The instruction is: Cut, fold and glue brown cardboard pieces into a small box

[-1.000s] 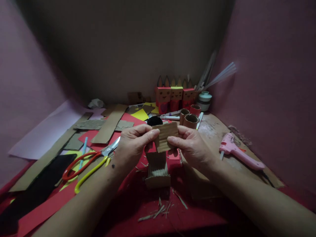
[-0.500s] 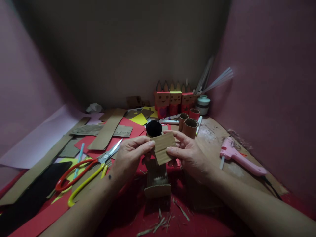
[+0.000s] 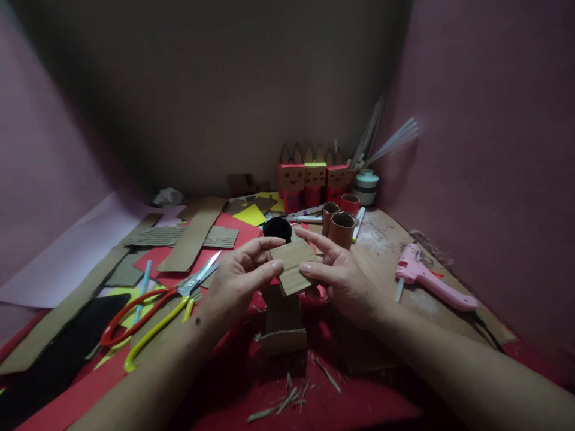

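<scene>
Between my two hands is a small rectangular piece of cardboard (image 3: 293,267), held up in the middle of the view. My left hand (image 3: 245,272) pinches its left edge, thumb in front. My right hand (image 3: 336,269) grips the right side with the thumb on its face and the index finger stretched out past the top. Below it, a bent cardboard strip (image 3: 284,342) stands on the red surface. Just behind the held piece is a round black object (image 3: 277,230), partly covered by my hands.
Scissors with red and yellow handles (image 3: 185,288) lie left among cardboard strips (image 3: 193,233) and coloured paper. At right rests a pink glue gun (image 3: 435,281). Cardboard tubes (image 3: 342,228), decorated figures with faces (image 3: 314,178) and a lidded jar (image 3: 366,187) stand behind. Cardboard shreds (image 3: 287,401) lie in front.
The cardboard piece has tilted slightly in my hands, and my right index finger has straightened away from it. The whole view has shifted a little.
</scene>
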`<state>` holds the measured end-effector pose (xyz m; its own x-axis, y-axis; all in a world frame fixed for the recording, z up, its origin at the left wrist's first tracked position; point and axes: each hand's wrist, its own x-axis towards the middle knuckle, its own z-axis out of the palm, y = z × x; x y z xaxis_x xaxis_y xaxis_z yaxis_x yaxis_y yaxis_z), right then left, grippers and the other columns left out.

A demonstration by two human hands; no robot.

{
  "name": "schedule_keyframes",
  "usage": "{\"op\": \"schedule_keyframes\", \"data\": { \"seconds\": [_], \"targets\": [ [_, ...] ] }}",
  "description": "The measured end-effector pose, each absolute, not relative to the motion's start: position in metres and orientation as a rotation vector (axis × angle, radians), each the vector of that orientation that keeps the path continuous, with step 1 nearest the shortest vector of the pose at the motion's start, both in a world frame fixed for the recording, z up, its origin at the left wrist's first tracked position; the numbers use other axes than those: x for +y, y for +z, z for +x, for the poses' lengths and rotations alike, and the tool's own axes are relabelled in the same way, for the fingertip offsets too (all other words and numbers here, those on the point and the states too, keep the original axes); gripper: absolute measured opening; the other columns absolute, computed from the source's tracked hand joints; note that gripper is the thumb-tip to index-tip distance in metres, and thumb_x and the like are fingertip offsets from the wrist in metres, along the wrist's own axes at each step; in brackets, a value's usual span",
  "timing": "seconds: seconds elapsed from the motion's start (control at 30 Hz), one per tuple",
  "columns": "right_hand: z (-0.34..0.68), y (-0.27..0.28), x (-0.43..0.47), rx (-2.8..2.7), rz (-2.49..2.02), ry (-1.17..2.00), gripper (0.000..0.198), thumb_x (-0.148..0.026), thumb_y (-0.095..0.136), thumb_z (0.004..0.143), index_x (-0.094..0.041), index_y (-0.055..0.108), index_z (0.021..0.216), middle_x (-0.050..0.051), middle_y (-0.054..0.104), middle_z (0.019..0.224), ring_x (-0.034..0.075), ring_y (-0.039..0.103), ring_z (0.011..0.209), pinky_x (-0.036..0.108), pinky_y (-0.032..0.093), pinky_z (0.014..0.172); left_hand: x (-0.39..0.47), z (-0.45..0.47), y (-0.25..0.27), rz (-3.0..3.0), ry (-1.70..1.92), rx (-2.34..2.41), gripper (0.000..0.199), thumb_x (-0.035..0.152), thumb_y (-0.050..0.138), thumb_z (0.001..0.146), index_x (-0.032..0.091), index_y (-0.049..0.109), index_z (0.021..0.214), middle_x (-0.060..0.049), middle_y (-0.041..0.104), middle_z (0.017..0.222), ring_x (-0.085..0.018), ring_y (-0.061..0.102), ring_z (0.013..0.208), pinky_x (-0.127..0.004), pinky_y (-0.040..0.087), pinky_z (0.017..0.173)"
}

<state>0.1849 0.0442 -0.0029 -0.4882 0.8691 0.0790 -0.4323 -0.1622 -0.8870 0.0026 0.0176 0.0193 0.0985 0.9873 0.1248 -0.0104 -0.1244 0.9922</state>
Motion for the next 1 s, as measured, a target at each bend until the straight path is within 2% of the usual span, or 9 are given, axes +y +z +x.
{"op": "schedule_keyframes", "data": {
  "seconds": [0.07,0.23,0.33,0.47,0.53,0.6,0.77,0.9,1.0],
  "targets": [
    [0.1855,-0.0022,0.0431,-1.166,-0.561,1.810,0.078,-0.021,0.077,0.072,-0.022,0.044,0.142,-0.002,0.065,0.072,0.014,0.061,0.060,0.024,0.047,0.052,0.0175,0.0022,0.0193,1.301,1.242,1.065,0.033,0.029,0.077,0.075,0.021,0.069,0.105,0.005,0.057,0.062,-0.010,0.055,0.056,-0.022,0.045,0.056],
    [0.1855,-0.0018,0.0404,-1.215,-0.531,1.873,0.099,-0.017,0.083,0.064,-0.026,0.031,0.148,-0.002,0.066,0.079,0.013,0.060,0.060,0.025,0.048,0.053,0.0200,-0.0010,0.0179,1.205,1.256,1.036,0.038,0.029,0.080,0.071,0.020,0.069,0.106,-0.001,0.067,0.077,-0.017,0.065,0.076,-0.027,0.051,0.069],
    [0.1844,-0.0026,0.0404,-1.216,-0.546,1.875,0.101,-0.017,0.085,0.062,-0.027,0.032,0.147,-0.002,0.065,0.080,0.013,0.059,0.058,0.025,0.048,0.052,0.0215,-0.0024,0.0170,1.234,1.260,1.040,0.037,0.030,0.080,0.072,0.020,0.069,0.106,-0.001,0.067,0.076,-0.015,0.064,0.074,-0.025,0.050,0.067],
    [0.1831,-0.0008,0.0394,-1.181,-0.561,1.842,0.101,-0.015,0.086,0.061,-0.027,0.034,0.146,-0.001,0.065,0.085,0.013,0.058,0.062,0.025,0.048,0.054,0.0213,-0.0022,0.0162,1.298,1.220,1.003,0.039,0.032,0.077,0.078,0.020,0.065,0.113,0.000,0.068,0.076,-0.009,0.059,0.062,-0.019,0.045,0.057],
    [0.1828,0.0007,0.0386,-1.168,-0.567,1.814,0.100,-0.014,0.085,0.060,-0.027,0.034,0.146,-0.001,0.065,0.086,0.013,0.060,0.068,0.024,0.048,0.056,0.0206,-0.0011,0.0160,1.292,1.164,0.955,0.048,0.029,0.079,0.075,0.022,0.059,0.118,-0.002,0.072,0.081,-0.012,0.064,0.065,-0.020,0.049,0.059],
    [0.1831,0.0014,0.0384,-1.182,-0.571,1.796,0.102,-0.012,0.084,0.059,-0.028,0.034,0.147,0.000,0.066,0.089,0.015,0.061,0.074,0.024,0.049,0.058,0.0203,-0.0002,0.0162,1.254,1.136,0.914,0.055,0.025,0.081,0.072,0.023,0.055,0.121,-0.005,0.074,0.089,-0.019,0.070,0.078,-0.026,0.054,0.065],
    [0.1851,-0.0007,0.0407,-1.180,-0.476,1.846,0.093,-0.016,0.066,0.069,-0.023,0.026,0.153,0.000,0.068,0.076,0.015,0.061,0.058,0.027,0.048,0.052,0.0231,-0.0017,0.0202,1.154,1.172,0.906,0.060,0.021,0.082,0.070,0.018,0.054,0.123,-0.009,0.075,0.096,-0.025,0.071,0.092,-0.032,0.055,0.078],
    [0.1856,-0.0020,0.0435,-1.148,-0.464,1.837,0.081,-0.028,0.052,0.082,-0.010,0.019,0.154,0.004,0.069,0.062,0.018,0.062,0.049,0.028,0.046,0.047,0.0257,-0.0030,0.0238,1.104,1.203,0.919,0.064,0.019,0.084,0.065,0.015,0.056,0.122,-0.009,0.075,0.094,-0.022,0.071,0.084,-0.029,0.053,0.076],
    [0.1860,-0.0018,0.0443,-1.181,-0.492,1.829,0.084,-0.030,0.060,0.082,-0.010,0.022,0.153,0.003,0.069,0.060,0.016,0.060,0.046,0.025,0.045,0.046,0.0267,-0.0028,0.0237,1.086,1.209,0.927,0.063,0.019,0.084,0.064,0.015,0.056,0.121,-0.008,0.075,0.093,-0.020,0.070,0.082,-0.027,0.052,0.072]
  ]
}}
